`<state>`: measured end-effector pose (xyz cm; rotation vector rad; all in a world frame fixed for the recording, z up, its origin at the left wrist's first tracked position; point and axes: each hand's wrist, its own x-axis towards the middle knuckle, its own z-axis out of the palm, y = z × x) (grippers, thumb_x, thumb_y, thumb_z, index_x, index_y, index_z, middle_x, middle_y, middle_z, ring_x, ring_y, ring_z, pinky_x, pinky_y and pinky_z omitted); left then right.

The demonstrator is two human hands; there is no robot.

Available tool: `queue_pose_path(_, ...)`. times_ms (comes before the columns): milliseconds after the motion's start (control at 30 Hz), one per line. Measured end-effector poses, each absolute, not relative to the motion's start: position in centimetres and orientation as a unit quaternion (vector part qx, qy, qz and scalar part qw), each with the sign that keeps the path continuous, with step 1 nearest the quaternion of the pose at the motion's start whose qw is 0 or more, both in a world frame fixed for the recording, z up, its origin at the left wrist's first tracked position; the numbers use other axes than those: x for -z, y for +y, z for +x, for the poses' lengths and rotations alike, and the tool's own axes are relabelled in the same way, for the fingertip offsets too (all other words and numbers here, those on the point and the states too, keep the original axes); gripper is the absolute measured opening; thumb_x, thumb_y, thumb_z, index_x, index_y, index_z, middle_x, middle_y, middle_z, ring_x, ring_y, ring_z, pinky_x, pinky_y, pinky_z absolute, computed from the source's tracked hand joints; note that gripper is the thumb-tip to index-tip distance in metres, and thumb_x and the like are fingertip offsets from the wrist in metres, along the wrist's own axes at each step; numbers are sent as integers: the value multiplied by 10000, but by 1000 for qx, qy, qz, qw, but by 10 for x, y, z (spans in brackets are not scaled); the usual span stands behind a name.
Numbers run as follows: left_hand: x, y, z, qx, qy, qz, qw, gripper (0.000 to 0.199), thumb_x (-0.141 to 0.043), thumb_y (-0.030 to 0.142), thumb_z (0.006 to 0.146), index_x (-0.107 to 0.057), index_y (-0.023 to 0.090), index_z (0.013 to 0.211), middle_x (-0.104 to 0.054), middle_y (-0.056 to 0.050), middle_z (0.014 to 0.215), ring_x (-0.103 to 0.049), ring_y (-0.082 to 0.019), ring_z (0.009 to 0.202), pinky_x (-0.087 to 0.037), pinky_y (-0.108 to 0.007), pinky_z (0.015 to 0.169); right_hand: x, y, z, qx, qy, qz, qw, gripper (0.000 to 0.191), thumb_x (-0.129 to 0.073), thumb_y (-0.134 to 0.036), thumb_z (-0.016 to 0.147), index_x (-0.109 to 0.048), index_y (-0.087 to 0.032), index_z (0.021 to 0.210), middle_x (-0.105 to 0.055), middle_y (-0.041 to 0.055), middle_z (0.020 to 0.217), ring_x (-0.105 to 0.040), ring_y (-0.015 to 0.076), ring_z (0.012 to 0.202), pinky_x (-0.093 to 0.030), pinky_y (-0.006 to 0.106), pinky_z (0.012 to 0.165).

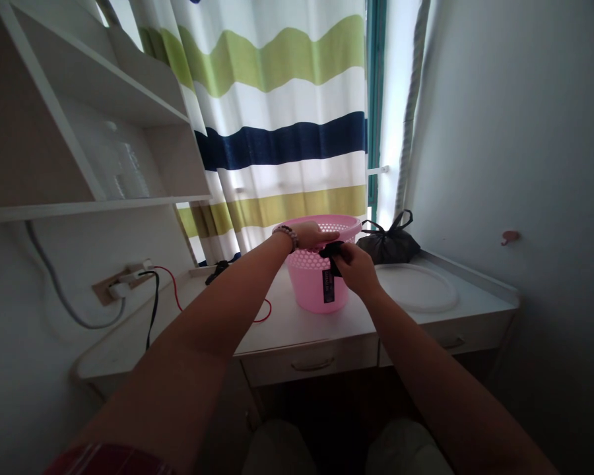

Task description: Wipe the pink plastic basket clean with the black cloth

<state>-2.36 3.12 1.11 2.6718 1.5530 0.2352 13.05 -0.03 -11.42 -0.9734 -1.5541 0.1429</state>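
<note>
A pink plastic basket (311,290) with a perforated upper wall stands upright on the desk. My left hand (311,233), with a beaded bracelet at the wrist, reaches across the front of its rim. One finger points right, and the others are mostly hidden. My right hand (359,266) is closed on a crumpled black piece of thin material (332,250), just in front of the basket's right side. I cannot tell whether this is cloth or plastic. Below it, a dark label (329,287) with pale lettering shows on the basket.
A tied black bag (389,247) sits behind a round white lid-like disc (416,287) on the white desk (297,330). A red cable (263,320) and a dark object (218,271) lie left. Plugs (121,289) fill the wall outlet. A shelf (129,206) overhangs the left side.
</note>
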Motion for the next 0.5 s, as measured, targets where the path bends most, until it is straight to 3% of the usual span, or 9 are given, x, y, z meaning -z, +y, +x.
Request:
queue_pose_path(167, -10, 34, -24, -73, 501, 862, 25, 632, -349, 714, 715, -627, 153, 624, -655, -71, 680, -539, -158, 584, -363, -302, 663, 152, 4, 113, 11, -721, -492, 487, 130, -552, -268, 717, -624, -223, 816, -633, 12, 747, -534, 142, 654, -345, 238, 571)
queue_pose_path(333, -11, 33, -23, -73, 510, 857, 24, 701, -325, 769, 682, -645, 144, 679, -665, -83, 728, -553, -171, 619, -364, -310, 680, 221, 5, 108, -42, -747, -562, 351, 132, -633, -271, 633, -642, -212, 751, -636, 20, 718, -543, 149, 659, -321, 234, 556)
queue_pose_path(500, -13, 28, -22, -73, 509, 857, 32, 683, -344, 752, 694, -654, 146, 744, -667, -84, 766, -562, -178, 640, -370, -310, 677, 250, 4, 109, -54, -736, -574, 355, 137, -642, -270, 633, -649, -212, 756, -642, 24, 736, -545, 158, 690, -328, 244, 574)
